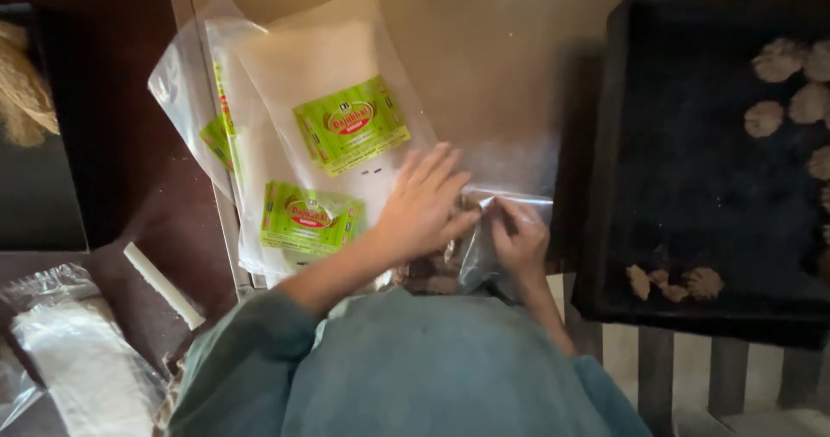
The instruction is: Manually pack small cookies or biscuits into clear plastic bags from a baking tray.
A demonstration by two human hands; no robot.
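- The dark tray (605, 143) took up the right side of our view; pale, flattish baked pieces (782, 91) lay along its right edge and a few more (674, 283) sat near its front edge, close to our hands, probably so they stayed within reach.
- A stack of empty clear pouches (328, 134) with green labels lay fanned on the light surface (501, 48) just left of our hands, mouths pointing away, which would let one be slid off at a time.
- More clear plastic wrapping (78, 359) sat at lower left on a darker surface, well apart from the work, with a white stick-like piece (164, 286) beside it.
- The clear bag (484, 238) we were handling lay directly in front of our body, between the pouch stack and the tray, some brownish contents showing through it.
- Our left hand (424, 204) lay flat and open, fingers spread, pressing on the bag, seemingly to keep it from sliding.
- Our right hand (519, 238) was curled at the bag's top edge, fingertips pinching the plastic, though we could not tell how firmly.
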